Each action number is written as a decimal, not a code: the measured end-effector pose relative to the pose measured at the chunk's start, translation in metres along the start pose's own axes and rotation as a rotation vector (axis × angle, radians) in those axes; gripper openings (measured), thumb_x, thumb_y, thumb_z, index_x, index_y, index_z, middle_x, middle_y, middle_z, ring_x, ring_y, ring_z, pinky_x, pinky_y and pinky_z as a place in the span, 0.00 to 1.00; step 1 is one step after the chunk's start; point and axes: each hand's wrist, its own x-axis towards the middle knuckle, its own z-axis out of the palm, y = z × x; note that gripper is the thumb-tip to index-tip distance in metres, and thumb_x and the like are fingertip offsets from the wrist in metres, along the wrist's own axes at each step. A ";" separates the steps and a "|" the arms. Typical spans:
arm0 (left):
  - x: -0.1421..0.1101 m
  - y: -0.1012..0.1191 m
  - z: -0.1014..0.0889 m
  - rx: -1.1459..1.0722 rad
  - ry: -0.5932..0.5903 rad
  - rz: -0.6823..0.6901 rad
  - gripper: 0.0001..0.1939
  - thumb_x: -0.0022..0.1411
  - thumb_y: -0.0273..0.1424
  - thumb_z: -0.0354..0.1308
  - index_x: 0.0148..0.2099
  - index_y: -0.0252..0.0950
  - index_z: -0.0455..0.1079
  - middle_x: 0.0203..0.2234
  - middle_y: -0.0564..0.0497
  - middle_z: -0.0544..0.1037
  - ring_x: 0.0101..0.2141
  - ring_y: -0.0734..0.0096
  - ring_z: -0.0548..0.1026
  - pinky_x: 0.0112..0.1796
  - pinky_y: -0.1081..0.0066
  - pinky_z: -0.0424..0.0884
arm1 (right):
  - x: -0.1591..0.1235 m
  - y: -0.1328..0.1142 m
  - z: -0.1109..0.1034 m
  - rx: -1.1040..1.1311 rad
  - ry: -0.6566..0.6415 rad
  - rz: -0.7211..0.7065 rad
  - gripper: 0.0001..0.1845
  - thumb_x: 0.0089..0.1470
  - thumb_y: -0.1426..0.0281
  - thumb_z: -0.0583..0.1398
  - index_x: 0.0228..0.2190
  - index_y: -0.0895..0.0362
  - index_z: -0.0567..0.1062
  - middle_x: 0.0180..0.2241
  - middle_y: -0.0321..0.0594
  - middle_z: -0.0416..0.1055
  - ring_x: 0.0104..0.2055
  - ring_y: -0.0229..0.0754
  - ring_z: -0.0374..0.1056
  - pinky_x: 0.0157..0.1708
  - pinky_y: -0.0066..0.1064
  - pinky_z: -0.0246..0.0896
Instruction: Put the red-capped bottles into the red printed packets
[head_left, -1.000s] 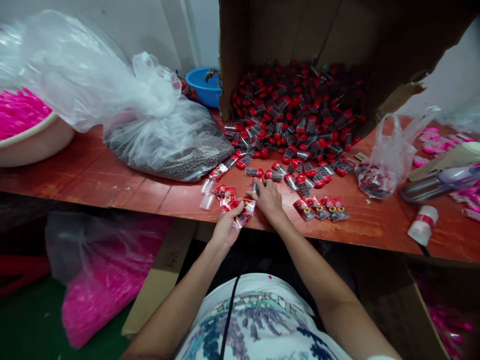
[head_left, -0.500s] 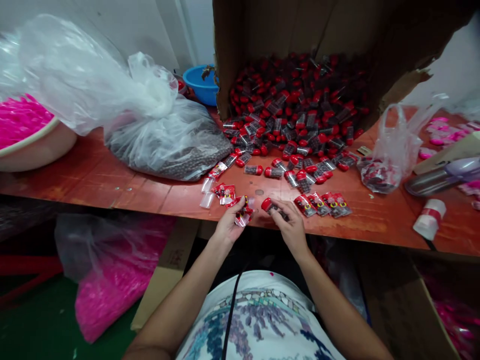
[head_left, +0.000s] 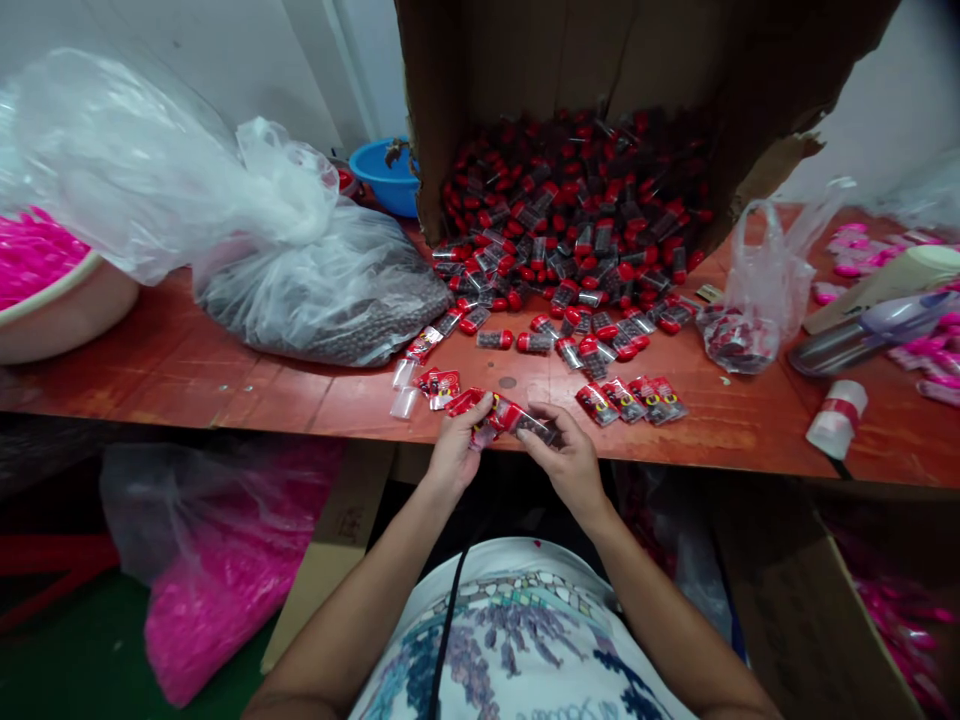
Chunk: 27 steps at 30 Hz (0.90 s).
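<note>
My left hand (head_left: 459,440) is closed around several red printed plastic sleeves (head_left: 469,402). My right hand (head_left: 564,452) grips a small clear tube with a red cap (head_left: 536,425), filled with dark beads. The capped end of the tube meets a sleeve at the left fingertips; how far it is inside I cannot tell. Right of my hands lie several sleeved tubes (head_left: 630,400) in a row at the table's front. More red sleeves (head_left: 442,388) and clear pieces (head_left: 403,403) lie to the left.
A large cardboard box (head_left: 431,120) on its side spills many red-capped tubes (head_left: 555,260) onto the red table (head_left: 300,400). A tied bag of dark beads (head_left: 330,300) stands left. On the right are a small plastic bag (head_left: 750,330), a purple-lidded bottle (head_left: 847,345) and a white roll (head_left: 838,418).
My right hand has brought the tube left, from apart to touching a sleeve in my left hand. The whole view has shifted slightly.
</note>
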 end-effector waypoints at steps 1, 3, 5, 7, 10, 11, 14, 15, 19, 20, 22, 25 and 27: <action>-0.001 0.000 0.001 0.020 -0.008 0.029 0.11 0.43 0.25 0.71 0.29 0.31 0.73 0.23 0.54 0.77 0.24 0.76 0.75 0.30 0.76 0.73 | 0.000 0.000 -0.001 0.031 -0.007 0.032 0.16 0.51 0.66 0.62 0.44 0.53 0.74 0.36 0.39 0.73 0.36 0.41 0.69 0.36 0.31 0.66; -0.003 0.001 0.003 0.059 -0.022 0.065 0.12 0.42 0.26 0.71 0.30 0.31 0.73 0.24 0.54 0.77 0.24 0.76 0.75 0.29 0.75 0.73 | 0.001 -0.002 -0.004 0.076 -0.027 0.067 0.15 0.50 0.65 0.63 0.41 0.54 0.75 0.35 0.38 0.74 0.34 0.40 0.69 0.36 0.32 0.66; -0.005 0.003 0.005 0.090 -0.030 0.084 0.12 0.42 0.27 0.71 0.31 0.32 0.73 0.24 0.55 0.77 0.25 0.75 0.75 0.29 0.75 0.73 | 0.003 -0.003 -0.007 0.094 -0.035 0.081 0.15 0.49 0.65 0.64 0.41 0.54 0.75 0.35 0.38 0.74 0.34 0.40 0.69 0.36 0.32 0.66; -0.007 0.004 0.008 0.109 -0.033 0.108 0.12 0.43 0.28 0.71 0.31 0.33 0.73 0.24 0.55 0.77 0.25 0.75 0.75 0.29 0.74 0.72 | 0.005 -0.005 -0.010 0.075 -0.035 0.067 0.15 0.49 0.65 0.64 0.40 0.53 0.76 0.35 0.38 0.73 0.34 0.40 0.68 0.35 0.31 0.65; -0.012 0.005 0.013 0.124 -0.083 0.153 0.11 0.44 0.28 0.70 0.31 0.34 0.73 0.25 0.55 0.77 0.26 0.74 0.75 0.30 0.73 0.73 | 0.006 -0.007 -0.013 0.007 -0.009 -0.020 0.14 0.49 0.67 0.64 0.40 0.52 0.77 0.36 0.38 0.72 0.36 0.40 0.68 0.37 0.31 0.65; -0.014 0.005 0.014 0.132 -0.109 0.163 0.11 0.44 0.28 0.70 0.31 0.34 0.73 0.26 0.55 0.77 0.27 0.74 0.75 0.31 0.73 0.73 | 0.006 -0.007 -0.014 -0.009 0.005 -0.048 0.14 0.49 0.68 0.64 0.40 0.51 0.77 0.37 0.38 0.72 0.38 0.40 0.68 0.38 0.32 0.65; -0.018 0.003 0.017 0.168 -0.153 0.160 0.13 0.42 0.25 0.70 0.33 0.33 0.73 0.27 0.53 0.78 0.28 0.74 0.76 0.34 0.74 0.72 | 0.004 -0.006 -0.013 -0.012 0.032 -0.086 0.13 0.50 0.69 0.63 0.41 0.51 0.77 0.39 0.39 0.72 0.41 0.42 0.68 0.41 0.33 0.65; -0.020 0.002 0.017 0.182 -0.150 0.152 0.15 0.41 0.24 0.71 0.35 0.33 0.73 0.27 0.53 0.78 0.28 0.73 0.76 0.34 0.74 0.72 | 0.003 -0.006 -0.012 -0.004 0.035 -0.082 0.13 0.50 0.69 0.63 0.41 0.51 0.77 0.40 0.39 0.72 0.42 0.42 0.68 0.42 0.33 0.65; -0.022 0.005 0.017 0.252 -0.177 0.136 0.24 0.40 0.24 0.71 0.43 0.36 0.72 0.26 0.53 0.79 0.28 0.70 0.77 0.34 0.72 0.73 | 0.000 -0.002 -0.009 0.142 0.058 0.048 0.14 0.48 0.67 0.65 0.39 0.53 0.76 0.37 0.38 0.74 0.39 0.42 0.70 0.41 0.34 0.67; -0.022 0.007 0.017 0.271 -0.198 0.139 0.24 0.40 0.23 0.71 0.43 0.36 0.73 0.26 0.53 0.79 0.28 0.70 0.77 0.34 0.72 0.73 | -0.001 -0.001 -0.009 0.194 0.051 0.098 0.15 0.47 0.66 0.66 0.39 0.53 0.76 0.36 0.37 0.74 0.37 0.41 0.71 0.39 0.33 0.68; -0.023 0.011 0.018 0.298 -0.237 0.144 0.25 0.39 0.22 0.71 0.43 0.36 0.73 0.26 0.52 0.80 0.28 0.69 0.78 0.35 0.72 0.73 | -0.001 0.001 -0.010 0.270 0.010 0.179 0.15 0.45 0.65 0.67 0.38 0.53 0.76 0.33 0.35 0.75 0.33 0.40 0.71 0.34 0.32 0.68; -0.024 0.012 0.018 0.307 -0.244 0.152 0.26 0.38 0.22 0.71 0.44 0.35 0.73 0.26 0.51 0.80 0.28 0.69 0.78 0.36 0.71 0.72 | -0.002 0.001 -0.012 0.236 -0.008 0.150 0.13 0.46 0.65 0.66 0.37 0.52 0.77 0.34 0.36 0.75 0.34 0.39 0.70 0.34 0.31 0.68; -0.024 0.009 0.019 0.300 -0.216 0.175 0.26 0.38 0.22 0.71 0.43 0.35 0.73 0.26 0.52 0.80 0.28 0.69 0.77 0.36 0.72 0.72 | -0.003 0.000 -0.013 0.129 0.034 0.049 0.12 0.47 0.66 0.66 0.37 0.51 0.78 0.35 0.37 0.73 0.36 0.40 0.70 0.36 0.31 0.67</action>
